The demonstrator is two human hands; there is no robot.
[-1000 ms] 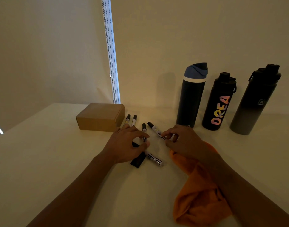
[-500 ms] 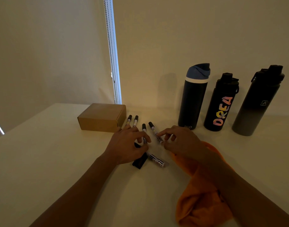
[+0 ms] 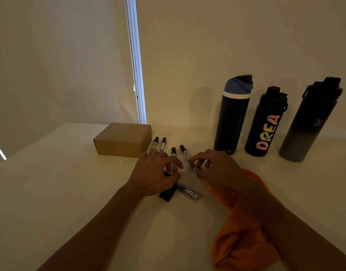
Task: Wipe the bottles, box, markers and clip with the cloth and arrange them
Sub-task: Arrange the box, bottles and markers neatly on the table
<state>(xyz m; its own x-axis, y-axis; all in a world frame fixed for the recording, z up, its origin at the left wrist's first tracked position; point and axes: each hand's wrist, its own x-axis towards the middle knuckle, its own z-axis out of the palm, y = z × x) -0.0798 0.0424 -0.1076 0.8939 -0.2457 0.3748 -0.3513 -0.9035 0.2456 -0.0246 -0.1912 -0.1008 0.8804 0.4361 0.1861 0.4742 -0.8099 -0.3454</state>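
Note:
Three dark bottles stand at the back right: a blue-lidded one [image 3: 233,118], one with coloured letters [image 3: 266,124], and a grey-bottomed one [image 3: 309,122]. A cardboard box [image 3: 123,139] sits left of several black-capped markers. Two markers [image 3: 158,144] lie beside the box. My left hand [image 3: 154,173] pinches a third marker [image 3: 174,153]. My right hand [image 3: 217,167] pinches a fourth marker [image 3: 186,152] at its lower end. A fifth marker [image 3: 188,191] and a black clip [image 3: 168,193] lie under my left hand. An orange cloth [image 3: 244,231] lies beneath my right forearm.
The white table [image 3: 50,192] meets walls at the back and left. A window-blind edge with a bead chain [image 3: 137,75] hangs behind the box.
My right hand has pulled its marker a little nearer to the left hand's marker, turning it closer to parallel. The left hand has stayed on its marker.

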